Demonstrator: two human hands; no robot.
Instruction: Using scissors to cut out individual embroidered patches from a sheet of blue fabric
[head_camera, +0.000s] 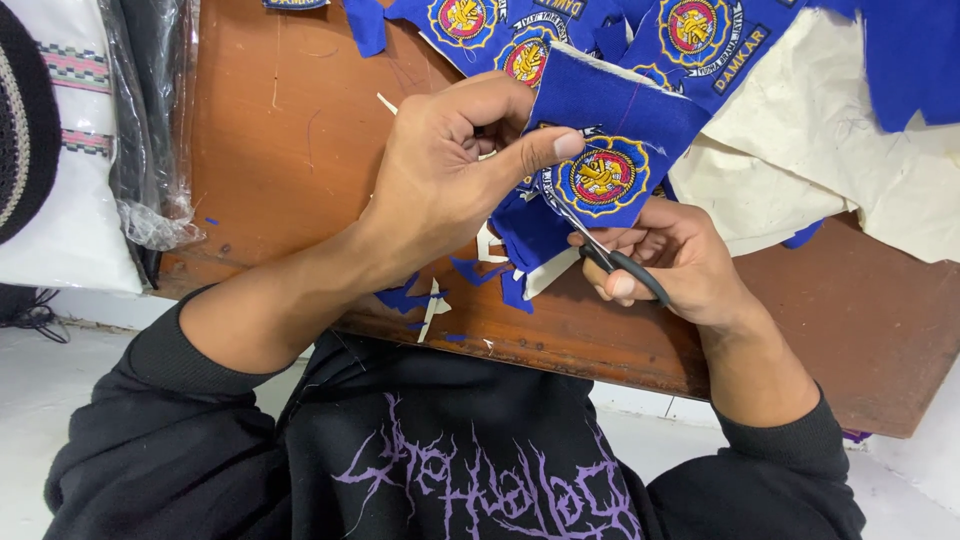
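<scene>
Head view showed the left hand (440, 175) pinching a blue embroidered fabric patch (605, 150), the right hand (670, 260) gripping black-handled scissors (615, 262); blue trimmings (405, 297) lay cut, several patches (700, 35) apparently untrimmed.

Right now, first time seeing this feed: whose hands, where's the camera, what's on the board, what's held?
There is one view, from a camera worn on a person's head, looking down over a dark printed sweatshirt at their own bare hands. The left hand pinches a blue cloth piece bearing a round embroidered emblem. The right hand grips small black-handled scissors, blades at the cloth's lower edge. They work over a brown wooden board. On it lie blue and white cloth scraps, more blue emblem patches at the top, and cream fabric at the right.
</scene>
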